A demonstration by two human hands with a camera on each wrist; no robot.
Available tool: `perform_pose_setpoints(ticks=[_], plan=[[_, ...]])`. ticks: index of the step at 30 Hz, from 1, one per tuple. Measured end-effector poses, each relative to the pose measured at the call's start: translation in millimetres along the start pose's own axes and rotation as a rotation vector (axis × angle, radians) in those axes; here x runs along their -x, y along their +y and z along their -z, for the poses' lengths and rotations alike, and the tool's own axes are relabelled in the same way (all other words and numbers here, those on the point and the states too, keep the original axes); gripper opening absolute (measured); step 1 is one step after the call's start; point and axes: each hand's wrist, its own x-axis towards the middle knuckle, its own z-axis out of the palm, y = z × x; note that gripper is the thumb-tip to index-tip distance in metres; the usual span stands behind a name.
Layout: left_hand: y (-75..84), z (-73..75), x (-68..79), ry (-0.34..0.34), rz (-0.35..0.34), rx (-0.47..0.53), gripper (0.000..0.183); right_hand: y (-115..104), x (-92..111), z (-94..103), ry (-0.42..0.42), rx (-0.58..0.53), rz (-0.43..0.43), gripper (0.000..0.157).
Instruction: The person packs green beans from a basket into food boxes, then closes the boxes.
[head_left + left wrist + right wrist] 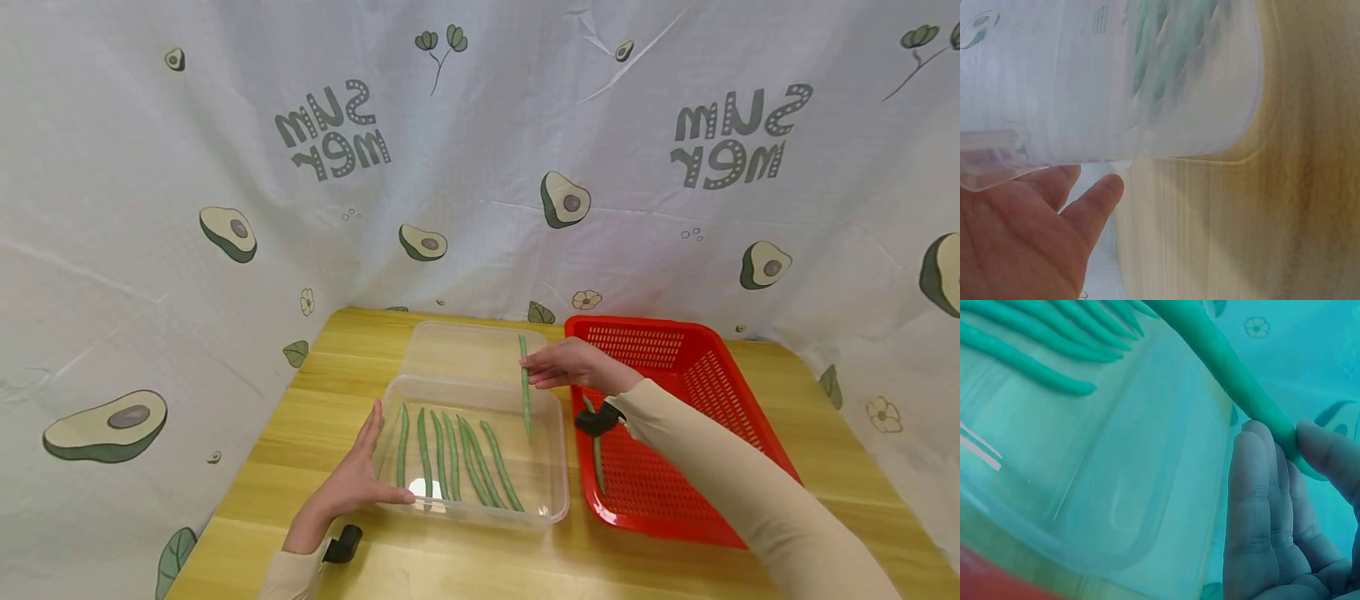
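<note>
A green bean is pinched between the thumb and fingertips of my right hand, over the right side of a clear plastic container. In the right wrist view the same bean slants up and left from the fingers. Several green beans lie side by side on the container's floor, toward its left. My left hand rests against the container's left front corner, thumb along the front rim and fingers spread up the left side. The left wrist view shows the container's wall beside that hand.
A red perforated basket stands right of the container, with a green bean in it, partly hidden by my right wrist. Behind the container lies a clear lid. A patterned curtain hangs behind the wooden table.
</note>
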Motion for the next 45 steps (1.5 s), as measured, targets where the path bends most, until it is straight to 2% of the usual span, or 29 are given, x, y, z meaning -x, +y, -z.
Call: perform_pose_setpoints(ticks=[10, 14, 22, 31, 39, 45], plan=[[-0.1, 0.8, -0.4, -0.001, 0.010, 0.005, 0.144, 5, -12, -31.0, -0.062, -0.026, -0.032, 0.020], [-0.4, 1.1, -0.9, -0.002, 0.013, 0.011, 0.144, 9, -15, -42.9, -0.074, -0.035, -0.053, 0.020], [-0.1, 1.2, -1.2, -0.001, 0.004, 0.011, 0.144, 17, -16, -63.1, -0.085, 0.012, -0.089, 0.017], [0.7, 1.1, -0.7, -0.010, 0.003, 0.008, 0.144, 29, -18, -75.5, -0.096, 0.082, -0.113, 0.017], [1.1, 0.6, -0.8, -0.008, 0.003, -0.006, 0.143, 38, -17, -82.3, -0.113, 0.158, -0.098, 0.020], [0.8, 0.9, -0.2, -0.001, -0.003, -0.008, 0.143, 42, -20, -85.8, -0.107, 0.208, -0.138, 0.018]])
